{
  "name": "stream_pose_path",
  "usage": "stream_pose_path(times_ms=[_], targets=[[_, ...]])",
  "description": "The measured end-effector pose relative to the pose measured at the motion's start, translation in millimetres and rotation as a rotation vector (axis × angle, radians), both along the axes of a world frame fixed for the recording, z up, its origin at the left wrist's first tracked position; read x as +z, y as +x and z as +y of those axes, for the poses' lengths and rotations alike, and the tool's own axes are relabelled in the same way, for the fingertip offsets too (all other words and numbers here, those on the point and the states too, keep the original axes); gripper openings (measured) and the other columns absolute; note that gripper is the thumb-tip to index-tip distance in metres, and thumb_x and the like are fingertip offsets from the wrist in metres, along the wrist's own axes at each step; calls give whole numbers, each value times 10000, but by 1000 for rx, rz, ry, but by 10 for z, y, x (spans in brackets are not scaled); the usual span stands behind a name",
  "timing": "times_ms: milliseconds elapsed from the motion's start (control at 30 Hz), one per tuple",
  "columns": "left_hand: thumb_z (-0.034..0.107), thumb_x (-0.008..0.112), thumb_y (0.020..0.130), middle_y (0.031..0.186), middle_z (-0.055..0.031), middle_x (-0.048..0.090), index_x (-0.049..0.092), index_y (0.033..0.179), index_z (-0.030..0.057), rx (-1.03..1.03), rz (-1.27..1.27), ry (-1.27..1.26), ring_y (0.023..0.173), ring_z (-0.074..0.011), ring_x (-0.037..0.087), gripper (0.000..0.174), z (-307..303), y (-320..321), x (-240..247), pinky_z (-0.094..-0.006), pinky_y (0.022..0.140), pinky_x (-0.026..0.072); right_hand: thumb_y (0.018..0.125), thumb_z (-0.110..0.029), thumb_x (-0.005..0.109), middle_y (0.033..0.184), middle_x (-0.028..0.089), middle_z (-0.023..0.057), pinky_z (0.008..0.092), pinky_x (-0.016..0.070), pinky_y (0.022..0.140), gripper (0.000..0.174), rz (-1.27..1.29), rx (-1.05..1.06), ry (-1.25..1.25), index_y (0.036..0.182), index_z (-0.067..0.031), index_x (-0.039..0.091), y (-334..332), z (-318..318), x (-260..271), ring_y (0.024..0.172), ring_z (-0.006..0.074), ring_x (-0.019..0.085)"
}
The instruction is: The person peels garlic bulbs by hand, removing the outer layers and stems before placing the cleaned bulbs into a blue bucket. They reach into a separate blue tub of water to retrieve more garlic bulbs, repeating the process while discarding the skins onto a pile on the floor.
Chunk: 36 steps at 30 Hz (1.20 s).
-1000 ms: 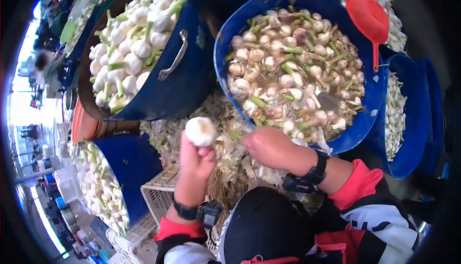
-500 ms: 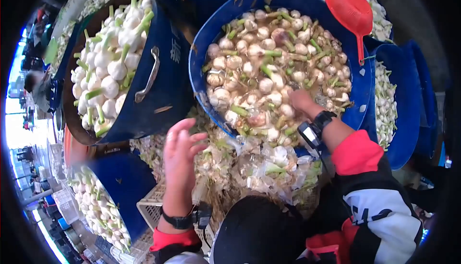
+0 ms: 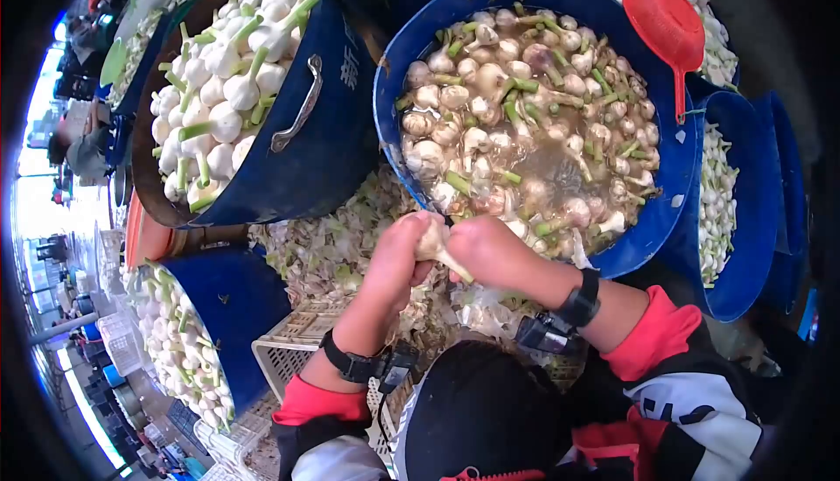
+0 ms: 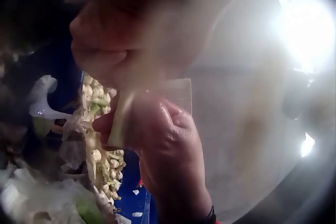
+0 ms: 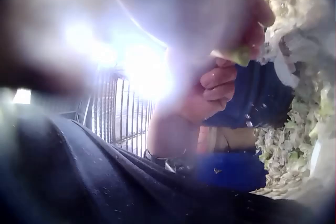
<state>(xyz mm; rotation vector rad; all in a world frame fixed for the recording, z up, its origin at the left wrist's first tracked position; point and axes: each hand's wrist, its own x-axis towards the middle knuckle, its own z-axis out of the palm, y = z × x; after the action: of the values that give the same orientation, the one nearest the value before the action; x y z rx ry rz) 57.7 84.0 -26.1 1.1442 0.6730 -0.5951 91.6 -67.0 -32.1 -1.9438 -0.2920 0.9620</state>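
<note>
In the head view the left hand (image 3: 395, 258) grips a garlic bulb (image 3: 432, 241) whose stem points down and to the right. The right hand (image 3: 492, 254) is against the bulb's other side, its fingers curled round the stem side. Both hands are together over the near rim of a blue tub (image 3: 391, 144) of murky water with unpeeled garlic (image 3: 427, 156). In the left wrist view the right hand (image 4: 165, 134) pinches a pale green stem (image 4: 122, 116). A green stem end (image 5: 241, 56) shows beside the fingers in the right wrist view.
A blue barrel (image 3: 337, 149) of white garlic stands at the upper left. A red strainer (image 3: 665, 26) hangs on the tub's right rim. Peeled skins (image 3: 319, 249) are heaped below, beside a cream crate (image 3: 289, 354). More garlic (image 3: 179, 345) lies at the lower left.
The first bulb has left the left hand, which was open half a second ago. The right hand has come up out of the water, and both hands now meet at another bulb.
</note>
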Motion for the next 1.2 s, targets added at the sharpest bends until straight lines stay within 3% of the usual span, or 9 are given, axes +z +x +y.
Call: stream_pose_path(times_ms=[100, 233, 500, 567, 667, 833, 933, 1000, 1200], targets=[[345, 377, 844, 790, -5, 545, 515, 1111, 53, 78, -251, 47, 579, -71, 457, 419, -55, -16, 25, -161, 489, 333, 888, -240, 439, 610, 563, 23, 290, 448, 494, 285, 753, -392, 167, 810, 8, 557, 90, -53, -120, 501, 124, 536], [101, 522, 788, 1019, -83, 566, 491, 1166, 16, -298, -504, 467, 916, -139, 522, 388, 57, -80, -81, -280, 764, 431, 861, -202, 514, 642, 575, 17, 236, 393, 507, 214, -457, -217, 361, 822, 1, 569, -49, -81, -174, 544, 92, 507], [-64, 602, 639, 1054, -148, 555, 546, 1088, 69, -430, -1213, 1089, 980, -348, 525, 472, 40, -155, -85, -399, 871, 415, 885, -177, 493, 838, 605, 35, 227, 442, 548, 188, 806, -583, 438, 945, -21, 580, 94, -59, -109, 664, 86, 548], [-24, 577, 738, 1020, -130, 578, 544, 1049, 36, -345, -1180, 1027, 950, -307, 558, 318, 53, -169, -132, -369, 852, 442, 882, -133, 486, 885, 598, 53, 255, 471, 724, 188, 628, -531, 759, 980, 16, 545, 3, -38, -114, 781, 124, 573], [183, 518, 874, 952, -83, 601, 534, 961, 13, 725, -211, -286, 872, -150, 588, 192, 208, -77, -157, -276, 747, 506, 890, -137, 466, 888, 594, 49, 250, 447, 761, 182, 301, -325, 664, 972, 4, 547, -73, -282, 297, 831, 118, 558], [330, 528, 858, 832, -20, 602, 546, 938, 52, 710, -100, -511, 633, -83, 549, 290, 506, -220, -309, -163, 519, 451, 862, -128, 467, 846, 597, 108, 279, 466, 724, 163, 312, -671, 1234, 925, -9, 559, 120, -678, 531, 800, 181, 584], [364, 522, 854, 774, -17, 595, 540, 902, 62, 705, -93, -268, 569, -84, 526, 306, 439, -177, -203, -176, 473, 415, 842, -316, 505, 863, 600, 134, 326, 464, 744, 407, 52, 222, 240, 1026, 45, 532, 153, -574, 479, 798, 227, 595], [339, 523, 851, 747, -59, 587, 530, 884, 58, 596, -156, 69, 575, -113, 529, 283, 289, -164, -86, -231, 466, 409, 864, -342, 488, 995, 579, 157, 330, 456, 766, 454, -403, 170, 119, 1147, 12, 468, -86, -344, 203, 900, 214, 562], [564, 298, 867, 1043, -123, 526, 388, 1193, 21, 272, -574, 34, 817, -147, 531, 640, 103, -161, 99, -264, 712, 446, 921, -448, 272, 1073, 546, 193, 410, 496, 714, 542, 1054, -240, 1117, 1230, -21, 401, 395, -433, 43, 871, 276, 582]])
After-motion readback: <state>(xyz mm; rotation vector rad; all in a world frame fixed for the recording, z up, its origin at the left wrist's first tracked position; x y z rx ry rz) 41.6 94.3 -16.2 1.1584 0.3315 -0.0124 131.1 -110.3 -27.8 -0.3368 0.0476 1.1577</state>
